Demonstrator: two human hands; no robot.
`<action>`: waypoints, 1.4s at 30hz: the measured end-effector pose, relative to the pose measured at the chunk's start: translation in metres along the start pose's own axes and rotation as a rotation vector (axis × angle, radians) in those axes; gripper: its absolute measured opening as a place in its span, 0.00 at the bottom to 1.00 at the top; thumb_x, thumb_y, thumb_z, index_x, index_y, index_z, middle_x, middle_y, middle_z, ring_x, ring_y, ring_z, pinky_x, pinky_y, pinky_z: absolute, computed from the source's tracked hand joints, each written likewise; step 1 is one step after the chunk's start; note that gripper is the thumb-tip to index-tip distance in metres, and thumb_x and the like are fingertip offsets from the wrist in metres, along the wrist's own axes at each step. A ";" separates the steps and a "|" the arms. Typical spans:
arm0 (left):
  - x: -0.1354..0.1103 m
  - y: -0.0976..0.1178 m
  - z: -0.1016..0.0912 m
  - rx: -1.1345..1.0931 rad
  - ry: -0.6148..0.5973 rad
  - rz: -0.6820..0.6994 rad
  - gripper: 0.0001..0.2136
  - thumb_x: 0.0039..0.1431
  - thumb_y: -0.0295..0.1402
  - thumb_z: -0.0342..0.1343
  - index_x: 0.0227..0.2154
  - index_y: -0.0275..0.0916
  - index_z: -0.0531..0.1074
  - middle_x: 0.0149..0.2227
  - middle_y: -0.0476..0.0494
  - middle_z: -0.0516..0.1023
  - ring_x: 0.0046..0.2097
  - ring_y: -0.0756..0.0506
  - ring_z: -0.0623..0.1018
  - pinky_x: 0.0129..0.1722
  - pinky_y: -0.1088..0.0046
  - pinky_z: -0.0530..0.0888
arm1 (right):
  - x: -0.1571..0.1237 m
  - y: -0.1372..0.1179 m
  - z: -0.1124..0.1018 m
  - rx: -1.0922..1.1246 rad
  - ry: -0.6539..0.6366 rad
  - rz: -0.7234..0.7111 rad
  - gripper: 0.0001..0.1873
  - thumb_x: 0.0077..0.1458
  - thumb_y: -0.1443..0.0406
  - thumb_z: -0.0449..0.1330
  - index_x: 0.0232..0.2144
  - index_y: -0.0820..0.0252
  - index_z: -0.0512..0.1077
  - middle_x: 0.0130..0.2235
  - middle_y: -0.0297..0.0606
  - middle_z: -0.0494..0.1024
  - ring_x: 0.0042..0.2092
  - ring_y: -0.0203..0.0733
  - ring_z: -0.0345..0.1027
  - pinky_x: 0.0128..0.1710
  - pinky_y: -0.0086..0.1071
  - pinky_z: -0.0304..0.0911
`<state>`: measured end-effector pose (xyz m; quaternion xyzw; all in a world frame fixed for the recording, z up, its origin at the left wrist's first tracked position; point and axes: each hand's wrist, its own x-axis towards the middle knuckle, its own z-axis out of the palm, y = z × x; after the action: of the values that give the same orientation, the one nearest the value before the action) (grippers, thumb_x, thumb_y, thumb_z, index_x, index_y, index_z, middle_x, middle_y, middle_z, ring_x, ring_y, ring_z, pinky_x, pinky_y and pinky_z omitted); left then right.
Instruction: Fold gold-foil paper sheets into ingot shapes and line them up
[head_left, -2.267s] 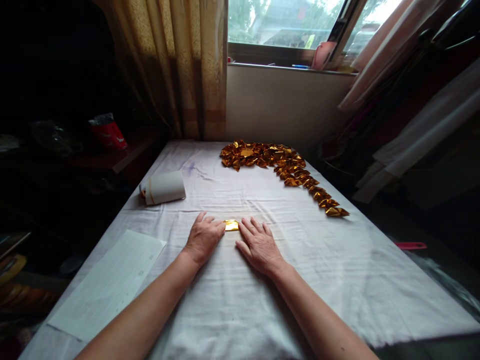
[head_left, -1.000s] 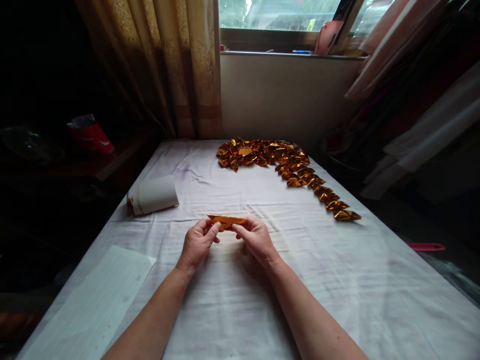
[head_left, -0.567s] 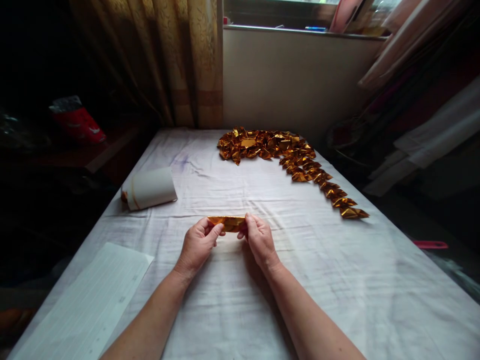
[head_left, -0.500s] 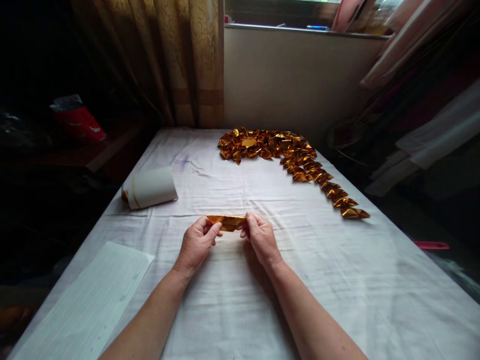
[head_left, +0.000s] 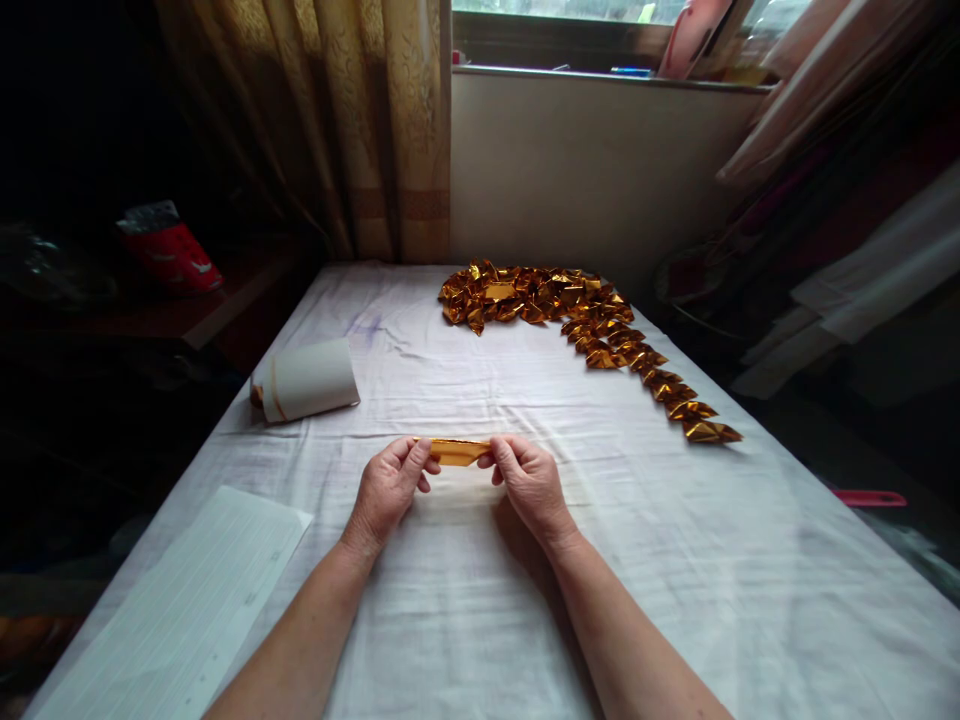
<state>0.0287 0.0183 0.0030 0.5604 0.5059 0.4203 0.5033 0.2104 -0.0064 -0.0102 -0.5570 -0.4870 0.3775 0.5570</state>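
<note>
A narrow folded strip of gold foil paper [head_left: 454, 451] is held just above the white cloth between both hands. My left hand [head_left: 386, 488] pinches its left end with thumb and fingers closed. My right hand [head_left: 529, 484] pinches the right end the same way. Several finished gold foil folded pieces [head_left: 570, 318] lie in a curved row from the far middle of the table down to its right side.
The table is covered by a white cloth [head_left: 675, 560]. A pale paper roll [head_left: 306, 380] lies on its side at the left. A lined white sheet [head_left: 187, 610] rests at the near left corner. A red bag [head_left: 171, 258] sits on a dark shelf to the left.
The hands first pressed flat on the gold piece against the cloth, then lifted it and now pinch its two ends; the strip looks flatter and narrower than half a second ago.
</note>
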 end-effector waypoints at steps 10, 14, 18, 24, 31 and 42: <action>-0.001 -0.001 -0.002 0.055 0.030 -0.040 0.24 0.54 0.55 0.53 0.34 0.35 0.75 0.32 0.40 0.81 0.26 0.48 0.76 0.17 0.79 0.64 | -0.001 0.000 0.000 -0.035 -0.033 -0.012 0.19 0.57 0.51 0.57 0.29 0.60 0.77 0.27 0.38 0.80 0.23 0.34 0.69 0.24 0.26 0.65; 0.000 -0.001 -0.002 0.057 0.016 -0.028 0.23 0.55 0.54 0.54 0.34 0.35 0.75 0.34 0.38 0.82 0.28 0.46 0.79 0.19 0.78 0.66 | -0.002 -0.001 0.001 -0.022 -0.036 0.043 0.16 0.52 0.53 0.61 0.29 0.60 0.77 0.27 0.37 0.80 0.23 0.34 0.68 0.24 0.26 0.65; 0.002 -0.005 -0.003 0.077 -0.005 -0.002 0.23 0.54 0.54 0.54 0.36 0.36 0.76 0.35 0.39 0.82 0.30 0.45 0.81 0.21 0.76 0.70 | -0.002 0.002 0.001 -0.014 -0.019 0.069 0.15 0.50 0.54 0.62 0.29 0.60 0.78 0.27 0.37 0.80 0.24 0.35 0.68 0.25 0.27 0.64; 0.003 -0.016 -0.004 0.183 -0.010 0.053 0.23 0.54 0.48 0.56 0.44 0.37 0.78 0.34 0.43 0.84 0.32 0.45 0.81 0.31 0.71 0.76 | 0.000 0.009 0.000 -0.010 0.005 0.057 0.15 0.50 0.54 0.62 0.31 0.60 0.78 0.27 0.38 0.80 0.27 0.37 0.70 0.26 0.28 0.66; 0.001 -0.017 -0.002 0.361 0.046 0.066 0.18 0.53 0.42 0.55 0.43 0.41 0.80 0.41 0.44 0.84 0.42 0.41 0.82 0.44 0.66 0.76 | -0.003 0.008 0.002 -0.128 0.027 -0.055 0.14 0.54 0.55 0.60 0.31 0.58 0.78 0.29 0.36 0.81 0.28 0.38 0.72 0.30 0.30 0.68; 0.000 -0.017 -0.001 0.445 0.073 0.073 0.16 0.57 0.42 0.53 0.41 0.42 0.80 0.42 0.45 0.84 0.43 0.41 0.82 0.44 0.66 0.75 | -0.003 0.010 0.001 -0.388 0.029 -0.095 0.12 0.54 0.62 0.59 0.39 0.54 0.79 0.36 0.36 0.83 0.33 0.41 0.76 0.38 0.32 0.71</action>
<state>0.0254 0.0181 -0.0134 0.6600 0.5833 0.3363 0.3334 0.2096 -0.0082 -0.0207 -0.6357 -0.5682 0.2416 0.4633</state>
